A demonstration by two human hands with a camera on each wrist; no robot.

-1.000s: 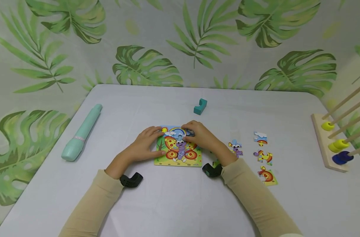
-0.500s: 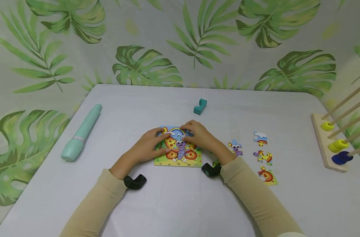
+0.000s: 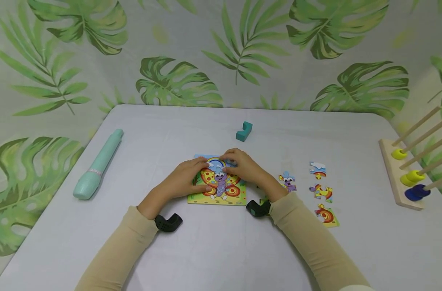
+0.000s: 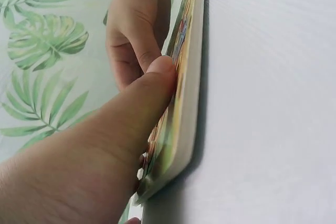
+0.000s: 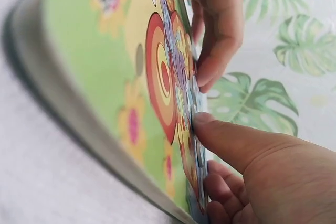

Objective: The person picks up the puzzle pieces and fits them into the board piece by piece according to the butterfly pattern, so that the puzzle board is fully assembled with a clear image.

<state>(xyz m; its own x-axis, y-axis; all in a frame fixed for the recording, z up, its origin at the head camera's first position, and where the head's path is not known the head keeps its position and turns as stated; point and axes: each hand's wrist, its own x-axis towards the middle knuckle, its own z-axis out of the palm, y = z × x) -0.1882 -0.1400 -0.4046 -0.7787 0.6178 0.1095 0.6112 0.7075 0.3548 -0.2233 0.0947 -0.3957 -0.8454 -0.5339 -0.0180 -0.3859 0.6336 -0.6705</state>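
Note:
A butterfly jigsaw puzzle (image 3: 217, 198) in a flat board lies mid-table, its picture showing a rainbow and a purple face. My left hand (image 3: 186, 178) rests over the board's left side, fingertips on the upper picture and thumb lower down; in the left wrist view the thumb (image 4: 161, 66) touches the surface near the edge. At the upper right corner my right hand (image 3: 244, 166) has thumb and index finger curled about a blue puzzle piece (image 3: 230, 162), mostly covered. The right wrist view shows that thumb (image 5: 210, 124) pressing on the blue part.
Loose puzzle pieces lie right of the board: a purple one (image 3: 287, 182), a cloud one (image 3: 318, 169), a yellow one (image 3: 321, 193) and an orange-spiral one (image 3: 327, 215). A teal block (image 3: 244, 131), mint microphone-shaped object (image 3: 99, 165) and wooden peg stand (image 3: 395, 173) surround them.
My left hand has slid right, further over the board, covering the sun at its upper left. The right hand stays at the upper right corner with little movement.

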